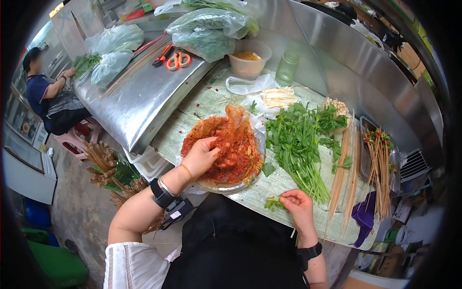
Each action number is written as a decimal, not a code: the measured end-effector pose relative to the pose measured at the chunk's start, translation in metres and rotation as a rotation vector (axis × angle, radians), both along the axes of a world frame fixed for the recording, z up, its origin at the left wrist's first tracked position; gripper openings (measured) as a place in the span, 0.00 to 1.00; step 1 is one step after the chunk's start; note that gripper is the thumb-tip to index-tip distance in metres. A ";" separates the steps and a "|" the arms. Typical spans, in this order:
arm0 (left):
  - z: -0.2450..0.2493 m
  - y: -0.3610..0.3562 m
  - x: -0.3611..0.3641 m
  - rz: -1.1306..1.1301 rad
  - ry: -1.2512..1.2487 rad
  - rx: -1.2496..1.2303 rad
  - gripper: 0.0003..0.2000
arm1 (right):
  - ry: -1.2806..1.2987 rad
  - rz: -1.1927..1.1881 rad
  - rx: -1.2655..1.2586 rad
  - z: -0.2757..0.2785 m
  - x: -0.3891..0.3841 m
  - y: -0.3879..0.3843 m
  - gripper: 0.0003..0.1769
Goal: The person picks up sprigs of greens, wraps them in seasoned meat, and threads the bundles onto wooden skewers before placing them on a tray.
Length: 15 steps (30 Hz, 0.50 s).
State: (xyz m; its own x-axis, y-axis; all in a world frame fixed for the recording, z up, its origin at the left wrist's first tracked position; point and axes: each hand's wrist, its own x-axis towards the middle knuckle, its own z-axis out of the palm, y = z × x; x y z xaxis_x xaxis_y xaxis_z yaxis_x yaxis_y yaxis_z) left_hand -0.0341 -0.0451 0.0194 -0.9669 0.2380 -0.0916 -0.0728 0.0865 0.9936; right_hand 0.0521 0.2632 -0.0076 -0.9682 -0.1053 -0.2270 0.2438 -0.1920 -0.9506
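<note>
My left hand (201, 156) reaches into a round bowl (250, 181) of red, chili-coated food (224, 168). Its fingers are curled together in the red mixture, which partly hides them. What exactly they pinch is hard to make out. Just past the table's front edge, my right hand (297, 204) is closed on a small bunch of green leaves (274, 204). A thin pale stick shows below that hand. Right of the bowl lies a heap of leafy green stalks (298, 135). Bare wooden skewers (345, 164) lie to the right of the greens.
Filled skewers (380, 178) stand in a tray at the right, near a purple cloth (364, 216). Behind are white sticks (279, 98), a plastic tub (250, 58) and a green glass (287, 67). Scissors (178, 61) and bagged greens (207, 31) rest on the steel counter. Another person (43, 91) sits far left.
</note>
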 end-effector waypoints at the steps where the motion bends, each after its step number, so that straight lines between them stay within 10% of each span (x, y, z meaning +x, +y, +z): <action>1: 0.003 0.003 0.001 0.005 0.086 -0.028 0.12 | 0.003 -0.003 0.007 0.002 0.000 0.000 0.07; 5: 0.009 0.014 0.003 0.056 0.378 -0.137 0.11 | 0.106 0.087 0.037 0.033 -0.004 0.001 0.08; 15: 0.010 0.029 0.021 0.094 -0.001 0.215 0.11 | 0.359 0.307 0.149 0.100 -0.050 -0.059 0.06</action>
